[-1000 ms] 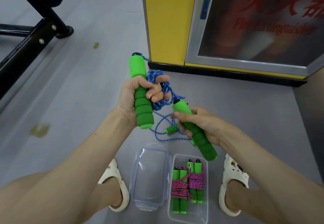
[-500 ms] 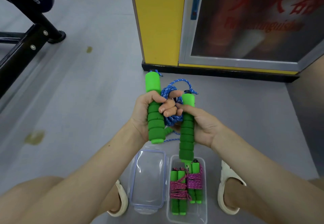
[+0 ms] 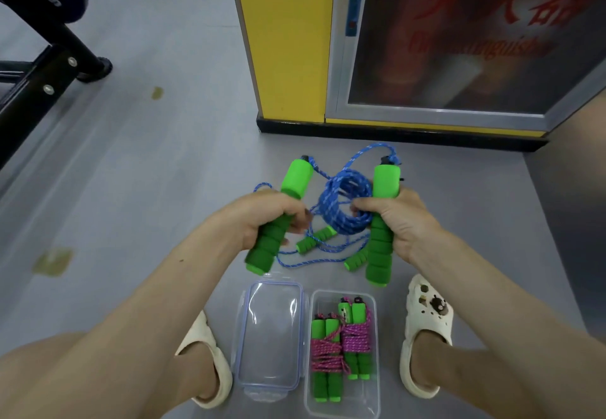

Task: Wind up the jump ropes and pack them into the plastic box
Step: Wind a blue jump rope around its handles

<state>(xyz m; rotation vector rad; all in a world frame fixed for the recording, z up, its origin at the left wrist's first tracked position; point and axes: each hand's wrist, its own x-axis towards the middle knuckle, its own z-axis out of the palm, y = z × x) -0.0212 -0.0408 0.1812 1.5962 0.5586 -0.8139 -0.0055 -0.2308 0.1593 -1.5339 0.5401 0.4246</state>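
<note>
Blue rope [image 3: 341,212] is coiled in the air between the hands. Left hand [image 3: 262,218] grasps left handle [image 3: 296,177], right hand [image 3: 398,221] grasps right handle [image 3: 387,182]; box [image 3: 342,407] below holds 2 pink ropes [image 3: 355,336].

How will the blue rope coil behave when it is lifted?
Probably floppy: the blue rope sags in loose loops between the green handles that the left hand and right hand grip. Its coil would likely unravel unless bound, as the pink ropes in the plastic box are.
</note>
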